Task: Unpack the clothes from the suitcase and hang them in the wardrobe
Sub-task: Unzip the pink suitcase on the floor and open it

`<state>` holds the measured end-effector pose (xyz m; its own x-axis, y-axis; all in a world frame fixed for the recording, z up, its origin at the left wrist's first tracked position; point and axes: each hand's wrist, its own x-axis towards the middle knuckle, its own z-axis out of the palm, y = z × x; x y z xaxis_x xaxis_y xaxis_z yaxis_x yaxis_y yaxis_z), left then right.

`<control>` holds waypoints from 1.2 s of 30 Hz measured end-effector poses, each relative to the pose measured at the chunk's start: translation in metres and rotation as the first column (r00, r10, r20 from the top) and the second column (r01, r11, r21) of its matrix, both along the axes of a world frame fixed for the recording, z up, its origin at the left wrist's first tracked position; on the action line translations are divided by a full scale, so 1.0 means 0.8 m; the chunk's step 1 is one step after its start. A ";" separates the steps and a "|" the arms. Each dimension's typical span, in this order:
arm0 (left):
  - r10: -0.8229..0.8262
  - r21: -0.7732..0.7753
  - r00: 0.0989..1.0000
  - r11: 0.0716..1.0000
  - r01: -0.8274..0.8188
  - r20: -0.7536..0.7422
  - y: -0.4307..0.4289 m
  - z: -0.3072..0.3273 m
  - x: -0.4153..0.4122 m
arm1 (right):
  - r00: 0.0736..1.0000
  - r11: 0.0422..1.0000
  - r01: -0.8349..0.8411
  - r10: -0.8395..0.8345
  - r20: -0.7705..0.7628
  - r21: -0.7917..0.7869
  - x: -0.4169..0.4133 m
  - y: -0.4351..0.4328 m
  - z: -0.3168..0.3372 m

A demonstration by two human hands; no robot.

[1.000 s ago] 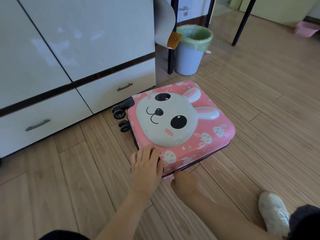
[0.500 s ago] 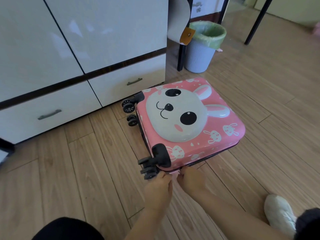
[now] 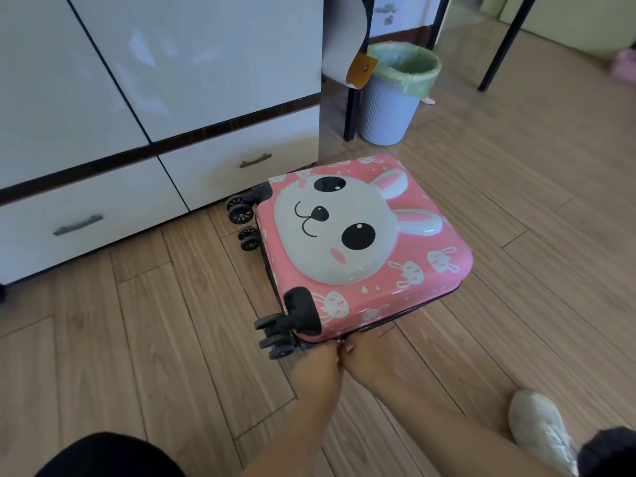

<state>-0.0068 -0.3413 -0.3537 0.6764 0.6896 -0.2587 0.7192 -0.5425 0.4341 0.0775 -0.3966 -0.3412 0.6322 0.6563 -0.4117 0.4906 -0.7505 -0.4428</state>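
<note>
The left hand (image 3: 318, 371) and right hand (image 3: 370, 359) meet at the near edge of the suitcase (image 3: 364, 242), fingers curled in toward its dark zip seam (whether they pinch anything there is hidden, so I cannot tell). A white shoe (image 3: 540, 432) rests nearer than the suitcase, to its right. The pink rabbit suitcase lies flat, lid down, on the wooden floor (image 3: 137, 339), with its wheels (image 3: 275, 333) on its left side. Behind the suitcase stands the white wardrobe (image 3: 192, 63), with drawers (image 3: 213, 173) along the bottom. Beyond the suitcase's far side stands a bin (image 3: 392, 108).
</note>
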 end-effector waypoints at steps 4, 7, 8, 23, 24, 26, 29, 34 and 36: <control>0.039 -0.004 0.999 0.999 -0.039 0.007 0.000 -0.003 0.001 | 0.999 0.998 -0.039 0.037 0.033 0.056 0.005 -0.002 0.000; 0.124 -0.021 0.991 0.992 -0.123 0.046 -0.004 0.002 0.002 | 0.978 0.982 -0.154 0.136 0.159 0.106 0.011 -0.009 0.001; 0.151 -0.031 0.986 0.988 -0.149 0.072 -0.007 -0.005 0.001 | 0.947 0.962 -0.219 0.169 0.273 0.165 0.013 -0.014 0.000; 0.368 0.014 0.925 0.929 -0.371 0.099 -0.003 -0.021 -0.028 | 0.596 0.702 -0.640 0.197 0.778 0.312 0.016 0.041 0.044; 0.376 0.024 0.918 0.924 -0.381 0.125 0.000 -0.026 -0.031 | 0.599 0.728 -0.623 0.209 0.773 0.285 0.019 0.042 0.044; 0.390 0.073 0.910 0.912 -0.403 0.140 0.005 -0.032 -0.038 | 0.607 0.761 -0.604 0.248 0.755 0.236 0.021 0.042 0.042; 0.371 0.140 0.916 0.910 -0.391 0.151 0.016 -0.046 -0.046 | 0.606 0.771 -0.605 0.281 0.744 0.202 0.022 0.040 0.040; 0.388 0.153 0.896 0.893 -0.424 0.218 0.033 -0.066 -0.058 | 0.595 0.750 -0.632 0.308 0.742 0.196 0.027 0.042 0.038; 0.386 0.123 0.894 0.899 -0.420 0.229 0.040 -0.071 -0.060 | 0.589 0.746 -0.639 0.314 0.745 0.191 0.027 0.040 0.038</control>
